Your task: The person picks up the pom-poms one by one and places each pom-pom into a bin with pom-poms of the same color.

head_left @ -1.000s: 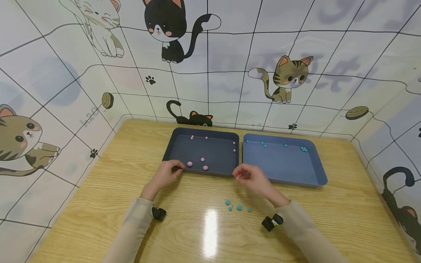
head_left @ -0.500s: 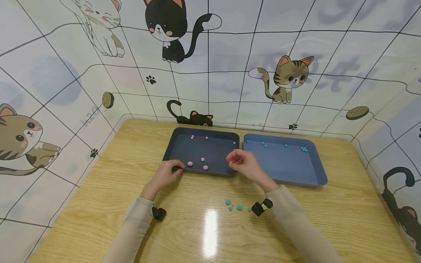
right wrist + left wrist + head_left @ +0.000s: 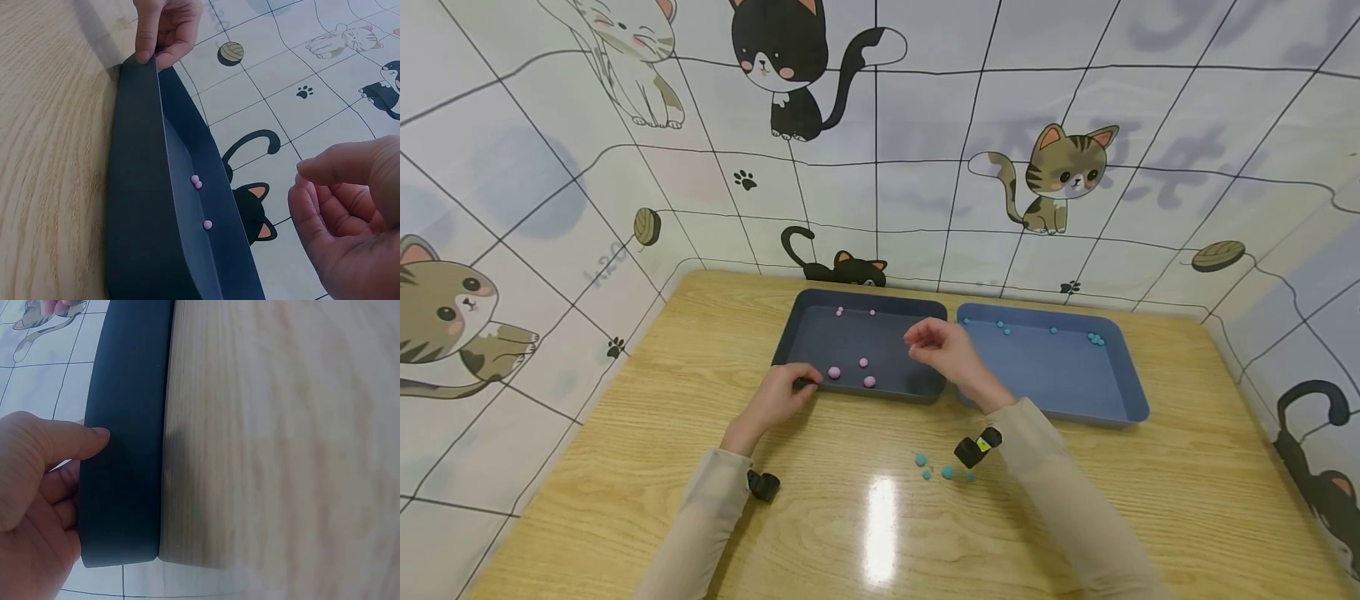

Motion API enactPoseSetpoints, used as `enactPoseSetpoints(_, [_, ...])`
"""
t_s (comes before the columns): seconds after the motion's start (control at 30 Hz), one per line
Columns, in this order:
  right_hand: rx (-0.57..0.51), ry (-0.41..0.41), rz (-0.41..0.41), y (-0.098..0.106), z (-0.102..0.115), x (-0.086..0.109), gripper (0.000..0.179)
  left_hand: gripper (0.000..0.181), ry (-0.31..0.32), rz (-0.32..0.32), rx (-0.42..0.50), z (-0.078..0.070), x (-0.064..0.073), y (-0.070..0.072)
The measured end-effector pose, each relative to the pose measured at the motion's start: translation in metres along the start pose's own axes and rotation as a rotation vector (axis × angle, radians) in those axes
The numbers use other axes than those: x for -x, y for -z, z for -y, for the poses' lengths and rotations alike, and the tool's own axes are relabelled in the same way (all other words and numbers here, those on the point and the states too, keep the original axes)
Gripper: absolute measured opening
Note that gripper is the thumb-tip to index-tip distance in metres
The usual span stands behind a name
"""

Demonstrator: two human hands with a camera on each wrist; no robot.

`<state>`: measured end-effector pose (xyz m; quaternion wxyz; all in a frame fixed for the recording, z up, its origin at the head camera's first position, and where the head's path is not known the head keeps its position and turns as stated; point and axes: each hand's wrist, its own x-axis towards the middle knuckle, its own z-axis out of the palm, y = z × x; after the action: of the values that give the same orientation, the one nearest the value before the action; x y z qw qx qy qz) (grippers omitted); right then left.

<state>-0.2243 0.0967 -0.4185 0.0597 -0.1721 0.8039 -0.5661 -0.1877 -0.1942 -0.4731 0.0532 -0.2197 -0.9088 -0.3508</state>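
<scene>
My left hand (image 3: 781,395) grips the near left corner of the dark tray (image 3: 891,397), thumb outside the wall and fingers curled behind the rim, as the left wrist view shows. Over the right part of that tray, my right hand (image 3: 946,354) is raised with thumb and forefinger pinched together. A small pink ball (image 3: 300,180) seems to be between those fingertips, mostly hidden. Inside the dark tray lie several pink balls; a larger pink ball (image 3: 834,372) is near the front wall, and smaller ones are at the back.
Right of the dark tray stands a blue tray (image 3: 1060,392) with several small turquoise balls (image 3: 1096,339). On the wooden table (image 3: 820,517), in front of the trays, lie several loose turquoise balls (image 3: 947,472). A cat-patterned wall covering (image 3: 917,200) encloses the back and sides.
My right hand has moved from the dark tray's front right corner, up and left over the tray, hiding the pink balls at its right side. My left hand has stayed put.
</scene>
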Motion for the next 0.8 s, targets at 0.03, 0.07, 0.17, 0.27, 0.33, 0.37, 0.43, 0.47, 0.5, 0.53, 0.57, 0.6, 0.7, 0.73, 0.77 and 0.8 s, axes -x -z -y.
enactPoseSetpoints(0.03, [0.000, 0.001, -0.002, -0.001, 0.000, -0.002, 0.017, 0.011, 0.001, -0.001, 0.000, 0.000, 0.000, 0.000])
enactPoseSetpoints(0.07, [-0.002, 0.000, -0.002, -0.001, 0.001, -0.003, 0.017, 0.011, 0.002, 0.000, 0.000, 0.000, 0.000, 0.000])
enactPoseSetpoints(0.17, [-0.016, 0.003, -0.009, -0.004, 0.001, -0.007, 0.017, 0.011, 0.002, 0.003, -0.003, -0.001, 0.000, 0.001])
enactPoseSetpoints(0.27, [-0.040, 0.001, -0.020, -0.006, 0.000, -0.011, 0.018, 0.011, 0.001, 0.004, -0.002, -0.001, 0.000, 0.001])
enactPoseSetpoints(0.33, [-0.052, -0.003, -0.031, -0.008, -0.002, -0.014, 0.018, 0.011, -0.001, 0.002, -0.003, -0.001, 0.000, 0.001])
enactPoseSetpoints(0.37, [-0.056, -0.007, -0.037, -0.008, -0.002, -0.015, 0.018, 0.011, -0.002, 0.001, -0.004, -0.001, 0.000, 0.001])
enactPoseSetpoints(0.43, [-0.058, -0.019, -0.049, -0.010, -0.002, -0.018, 0.019, 0.011, -0.004, -0.001, -0.006, -0.001, 0.000, 0.001])
enactPoseSetpoints(0.47, [-0.058, -0.023, -0.054, -0.010, -0.003, -0.019, 0.019, 0.011, -0.005, -0.002, -0.008, -0.001, 0.000, 0.001])
enactPoseSetpoints(0.5, [-0.056, -0.029, -0.060, -0.011, -0.003, -0.021, 0.019, 0.011, -0.005, -0.002, -0.008, -0.001, 0.000, 0.001])
enactPoseSetpoints(0.53, [-0.057, -0.032, -0.064, -0.011, -0.003, -0.022, 0.020, 0.011, -0.006, -0.002, -0.008, -0.001, 0.000, 0.001])
enactPoseSetpoints(0.57, [-0.056, -0.036, -0.069, -0.012, -0.003, -0.023, 0.020, 0.011, -0.006, -0.002, -0.009, -0.001, 0.000, 0.001])
enactPoseSetpoints(0.6, [-0.058, -0.039, -0.072, -0.012, -0.003, -0.024, 0.020, 0.011, -0.006, -0.001, -0.008, -0.001, 0.000, 0.001])
enactPoseSetpoints(0.7, [-0.066, -0.048, -0.079, -0.014, -0.004, -0.028, 0.021, 0.011, -0.007, 0.001, -0.007, -0.001, 0.000, 0.001])
enactPoseSetpoints(0.73, [-0.069, -0.049, -0.082, -0.015, -0.005, -0.029, 0.021, 0.011, -0.007, 0.001, -0.007, -0.001, 0.000, 0.001])
enactPoseSetpoints(0.77, [-0.070, -0.050, -0.087, -0.016, -0.005, -0.030, 0.022, 0.011, -0.006, 0.001, -0.008, -0.001, 0.000, 0.001])
enactPoseSetpoints(0.8, [-0.074, -0.051, -0.090, -0.016, -0.006, -0.031, 0.022, 0.011, -0.005, 0.000, -0.008, -0.001, 0.000, 0.001])
